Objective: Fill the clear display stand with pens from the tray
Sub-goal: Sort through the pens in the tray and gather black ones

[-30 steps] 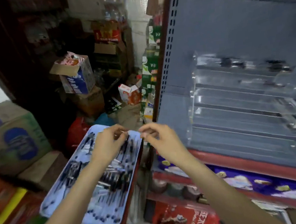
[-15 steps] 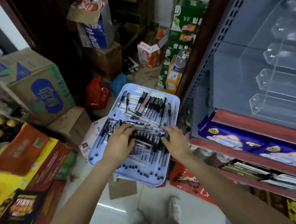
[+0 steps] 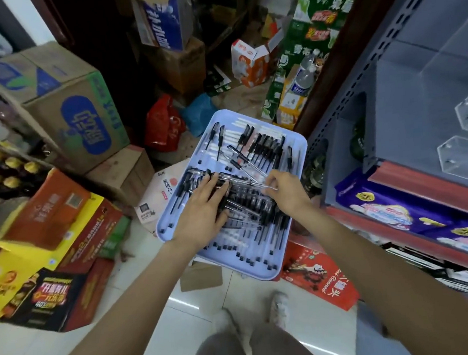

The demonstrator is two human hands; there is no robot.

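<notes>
Pens (image 3: 245,204) under both hands

One camera only, worn on the person's head, looks steeply down and slightly forward through a wide-angle lens that bends the edges. It sits near the work: both forearms enter from the bottom corners and converge on the light-blue tray (image 3: 294,142) at the centre, with the left hand (image 3: 201,207) and right hand (image 3: 289,193) over it. Straight below, at the bottom edge, lie the person's legs and shoes. Cartons fill the left and far side; the shelf unit with the clear display stand (image 3: 463,150) runs along the right edge, partly cut off.
</notes>
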